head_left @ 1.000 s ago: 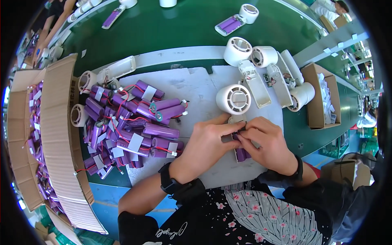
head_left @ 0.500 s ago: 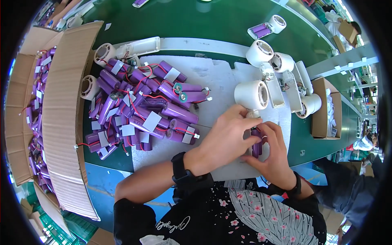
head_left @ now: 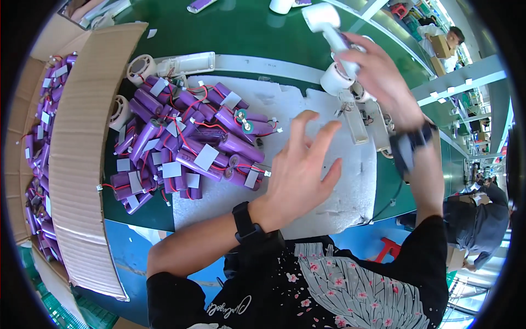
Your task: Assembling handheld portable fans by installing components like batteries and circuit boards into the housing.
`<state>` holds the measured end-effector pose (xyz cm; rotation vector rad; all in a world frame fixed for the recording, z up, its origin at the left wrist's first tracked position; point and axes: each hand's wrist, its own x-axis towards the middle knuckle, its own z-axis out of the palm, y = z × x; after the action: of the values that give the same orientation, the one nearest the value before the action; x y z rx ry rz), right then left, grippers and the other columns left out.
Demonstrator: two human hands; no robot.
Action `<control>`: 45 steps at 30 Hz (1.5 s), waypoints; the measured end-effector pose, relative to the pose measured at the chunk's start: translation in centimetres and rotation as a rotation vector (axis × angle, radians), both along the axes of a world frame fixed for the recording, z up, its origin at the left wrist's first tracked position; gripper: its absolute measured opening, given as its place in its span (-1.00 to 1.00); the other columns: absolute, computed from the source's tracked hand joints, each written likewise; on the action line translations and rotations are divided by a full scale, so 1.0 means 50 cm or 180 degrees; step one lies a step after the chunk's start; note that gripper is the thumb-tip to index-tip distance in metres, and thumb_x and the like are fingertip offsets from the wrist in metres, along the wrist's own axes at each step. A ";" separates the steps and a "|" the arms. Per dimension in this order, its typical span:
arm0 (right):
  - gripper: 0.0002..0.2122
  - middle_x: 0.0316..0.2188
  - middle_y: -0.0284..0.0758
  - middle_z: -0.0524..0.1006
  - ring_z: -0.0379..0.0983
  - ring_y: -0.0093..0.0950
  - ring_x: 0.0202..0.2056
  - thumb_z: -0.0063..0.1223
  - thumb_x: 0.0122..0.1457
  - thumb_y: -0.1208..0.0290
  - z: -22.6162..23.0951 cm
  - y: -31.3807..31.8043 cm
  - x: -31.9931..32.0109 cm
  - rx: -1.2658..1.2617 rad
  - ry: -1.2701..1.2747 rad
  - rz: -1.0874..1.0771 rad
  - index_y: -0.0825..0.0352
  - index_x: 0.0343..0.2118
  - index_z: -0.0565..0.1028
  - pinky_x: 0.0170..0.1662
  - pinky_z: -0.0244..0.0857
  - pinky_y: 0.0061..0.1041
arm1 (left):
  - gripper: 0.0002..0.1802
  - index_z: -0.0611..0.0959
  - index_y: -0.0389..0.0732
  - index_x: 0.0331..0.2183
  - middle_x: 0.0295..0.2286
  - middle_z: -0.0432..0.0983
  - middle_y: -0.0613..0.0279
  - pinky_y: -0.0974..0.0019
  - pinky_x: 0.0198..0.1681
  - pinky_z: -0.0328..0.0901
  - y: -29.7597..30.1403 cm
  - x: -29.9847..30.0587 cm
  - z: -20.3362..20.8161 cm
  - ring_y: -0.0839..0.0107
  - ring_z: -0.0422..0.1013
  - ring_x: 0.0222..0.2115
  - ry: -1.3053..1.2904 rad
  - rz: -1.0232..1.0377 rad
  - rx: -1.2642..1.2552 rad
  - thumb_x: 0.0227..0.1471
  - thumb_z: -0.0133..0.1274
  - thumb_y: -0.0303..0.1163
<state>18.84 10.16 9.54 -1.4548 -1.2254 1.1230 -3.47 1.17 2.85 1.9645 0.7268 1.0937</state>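
Observation:
At the far right of the foam, my right hand (head_left: 383, 74) is raised and closed around the handle of a white handheld fan body (head_left: 321, 17), its round head pointing away to the far left. My left hand (head_left: 298, 175) hovers over the white foam sheet (head_left: 329, 214) with fingers spread and nothing in them. Left of it lies a heap of purple battery packs (head_left: 235, 145) with red wires, white connectors and pale stickers. Beyond both hands, white fan bodies (head_left: 335, 80) and an open handle shell (head_left: 356, 125) rest on the foam; my right hand partly hides them.
A tall cardboard box (head_left: 82, 164) filled with more battery packs stands at the left. Two more fan bodies (head_left: 141, 70) sit by the heap's far-left edge. A metal strip (head_left: 263, 66) crosses the green table (head_left: 235, 33). Other people (head_left: 474, 219) are at the right.
Both hands were together over a fan body with purple cells near the foam's right side. My right hand has carried the fan body up and away; my left hand has let go and opened.

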 end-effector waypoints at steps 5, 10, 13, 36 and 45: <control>-0.40 -0.14 -0.15 0.52 0.45 -0.41 -0.15 0.20 -0.04 0.42 -0.086 0.204 0.038 0.0114 -0.3093 0.0003 0.37 0.14 0.32 -0.03 0.30 -0.45 | -0.19 0.24 -0.11 0.14 0.03 0.07 -0.02 0.18 -0.25 0.39 -0.005 0.003 -0.015 0.15 0.39 -0.24 0.0084 0.0273 -0.0726 -0.15 0.22 -0.53; -0.45 -0.02 -0.08 0.47 0.41 -0.30 -0.02 0.16 0.04 0.28 -0.079 0.204 0.040 -0.0180 -0.4134 0.0838 0.33 0.12 0.35 0.02 0.29 -0.42 | -0.18 0.18 -0.15 0.14 0.02 0.05 -0.01 0.24 -0.18 0.33 0.009 0.008 -0.038 0.18 0.32 -0.20 -0.0450 0.0559 -0.0728 -0.15 0.19 -0.54; -0.49 0.04 -0.10 0.42 0.37 -0.22 0.02 0.12 0.10 0.25 -0.012 0.123 0.020 -0.0019 -0.3388 0.0907 0.30 0.12 0.35 0.09 0.24 -0.37 | -0.21 0.19 -0.19 0.11 -0.01 0.09 -0.01 0.27 -0.17 0.30 0.015 0.010 -0.046 0.20 0.30 -0.20 -0.0536 0.0695 -0.0616 -0.15 0.17 -0.57; -0.48 -0.27 -0.20 0.50 0.44 -0.32 -0.21 0.33 -0.13 0.50 -0.008 -0.167 -0.077 0.0335 -0.3108 0.0958 0.24 0.00 0.47 -0.12 0.34 -0.40 | -0.61 0.60 -0.25 -0.29 -0.44 0.42 0.14 0.29 -0.49 0.36 -0.019 -0.010 -0.034 0.22 0.44 -0.48 -0.1782 -0.0883 0.1336 -0.34 0.18 -0.56; -0.60 -0.23 -0.22 0.49 0.44 -0.21 -0.15 0.29 -0.17 0.57 -0.043 -0.252 -0.140 0.2752 -0.3017 0.1044 0.27 -0.17 0.52 -0.04 0.36 -0.30 | -0.70 0.60 -0.25 -0.33 -0.53 0.34 0.25 0.38 -0.62 0.23 -0.026 -0.028 -0.022 0.38 0.29 -0.67 -0.1167 -0.1730 0.1927 -0.27 0.15 -0.48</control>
<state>11.85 -2.46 7.37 -1.0809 -2.2801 -0.0825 -4.87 -0.13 1.77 2.1548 -0.3701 1.3572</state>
